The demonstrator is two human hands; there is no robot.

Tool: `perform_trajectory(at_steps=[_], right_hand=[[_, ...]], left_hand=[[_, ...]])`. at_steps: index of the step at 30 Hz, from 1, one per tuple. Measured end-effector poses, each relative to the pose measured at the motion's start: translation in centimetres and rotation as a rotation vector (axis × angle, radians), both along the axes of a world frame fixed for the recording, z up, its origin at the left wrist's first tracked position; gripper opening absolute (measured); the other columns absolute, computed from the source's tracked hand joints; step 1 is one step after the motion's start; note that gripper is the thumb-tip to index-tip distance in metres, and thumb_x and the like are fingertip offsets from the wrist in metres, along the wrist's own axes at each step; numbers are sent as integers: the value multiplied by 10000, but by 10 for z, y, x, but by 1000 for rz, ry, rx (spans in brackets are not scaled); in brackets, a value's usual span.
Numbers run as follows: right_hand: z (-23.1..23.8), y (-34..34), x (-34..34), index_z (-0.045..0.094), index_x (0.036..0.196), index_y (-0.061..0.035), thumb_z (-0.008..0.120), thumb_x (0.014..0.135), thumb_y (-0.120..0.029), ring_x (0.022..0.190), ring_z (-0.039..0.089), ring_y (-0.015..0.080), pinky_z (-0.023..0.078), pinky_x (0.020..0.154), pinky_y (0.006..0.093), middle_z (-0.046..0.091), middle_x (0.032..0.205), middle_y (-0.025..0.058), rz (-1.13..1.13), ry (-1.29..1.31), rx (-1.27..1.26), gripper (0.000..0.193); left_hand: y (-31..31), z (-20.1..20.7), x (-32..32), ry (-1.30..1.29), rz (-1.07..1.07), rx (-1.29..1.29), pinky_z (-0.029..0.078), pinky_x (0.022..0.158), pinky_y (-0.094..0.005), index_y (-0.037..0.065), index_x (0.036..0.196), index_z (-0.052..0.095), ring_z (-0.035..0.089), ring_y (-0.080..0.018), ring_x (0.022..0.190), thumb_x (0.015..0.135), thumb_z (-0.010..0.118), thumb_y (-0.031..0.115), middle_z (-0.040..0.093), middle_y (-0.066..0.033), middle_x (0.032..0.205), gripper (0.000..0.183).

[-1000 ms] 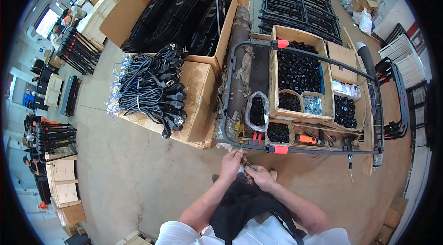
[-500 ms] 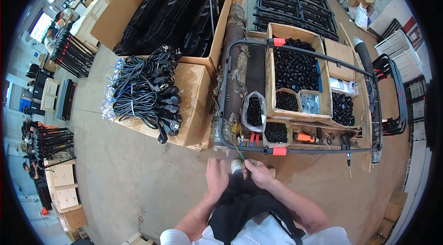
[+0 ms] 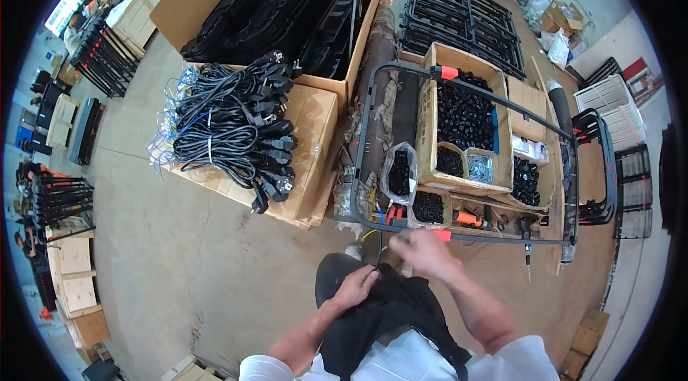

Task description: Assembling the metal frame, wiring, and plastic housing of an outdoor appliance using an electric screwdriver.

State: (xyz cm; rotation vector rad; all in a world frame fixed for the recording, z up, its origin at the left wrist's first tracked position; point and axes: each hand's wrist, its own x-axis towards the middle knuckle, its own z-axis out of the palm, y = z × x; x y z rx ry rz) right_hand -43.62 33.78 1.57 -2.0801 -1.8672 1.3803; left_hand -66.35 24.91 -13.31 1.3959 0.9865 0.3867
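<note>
My left hand (image 3: 356,286) is closed in front of my lap, thumb and fingers pinching a thin black cable (image 3: 379,258). Above the pinch, yellow-green and blue wires (image 3: 372,232) spread from the cable toward the near bar of a black metal frame (image 3: 494,239). Close by on the right, my right hand (image 3: 424,252) is raised over that bar, beside a red clip (image 3: 442,235). Its fingers are curled and smeared by motion, so whether they hold anything is unclear.
Bundled black power cords (image 3: 229,130) lie on a cardboard box (image 3: 312,144) at left. Behind stands a large carton (image 3: 172,15) of black parts. Inside the frame are a parts box (image 3: 428,116), a bag of black pieces (image 3: 399,173) and an orange-handled tool (image 3: 469,218).
My left hand has come down and now pinches the cable. My right hand, earlier holding the wires, has moved up and right to the frame's bar. The whole view has shifted slightly.
</note>
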Motion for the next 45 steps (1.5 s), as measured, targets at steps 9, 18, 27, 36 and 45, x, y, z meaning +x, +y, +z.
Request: perform_trajectory(at_steps=[9, 18, 27, 36, 45], right_hand=[[-111, 81, 27, 763, 948, 42, 712, 977, -492, 788, 633, 202, 518, 729, 391, 708, 843, 122, -11, 407, -112, 538], [-137, 90, 36, 705, 886, -46, 679, 1036, -351, 595, 406, 106, 352, 550, 307, 508, 693, -34, -729, 769, -132, 341], [-135, 118, 55, 681, 977, -62, 625, 1080, -356, 590, 433, 71, 372, 531, 266, 488, 692, -51, -1145, 972, 119, 317], [-123, 132, 83, 689, 954, -59, 703, 1003, -425, 579, 557, 93, 399, 472, 256, 661, 820, 9, -425, 677, -199, 370], [-122, 129, 16, 687, 838, -40, 708, 977, -223, 564, 486, 77, 385, 522, 295, 605, 693, -14, -436, 734, 65, 230]], left_hand=[[-1, 6, -6, 3, 149, -115, 524, 844, -374, 55, 1081, 657, 628, -233, 853, 1124, 473, 341, 618, -99, 886, 343], [32, 46, 16, 151, 183, -177, 554, 882, -368, 16, 1258, 603, 701, -231, 944, 1112, 475, 246, 706, -115, 989, 302], [102, 44, 26, 209, -155, -444, 554, 929, -330, 3, 1262, 665, 716, -196, 1016, 1123, 498, 229, 758, -97, 1094, 313], [85, 24, 42, -173, 245, -528, 499, 745, -259, 49, 1164, 673, 574, -92, 784, 1131, 518, 256, 638, 3, 895, 260], [64, 7, 69, -333, 569, -492, 505, 750, -267, 22, 1121, 615, 581, -118, 794, 1106, 556, 217, 622, -33, 926, 204]])
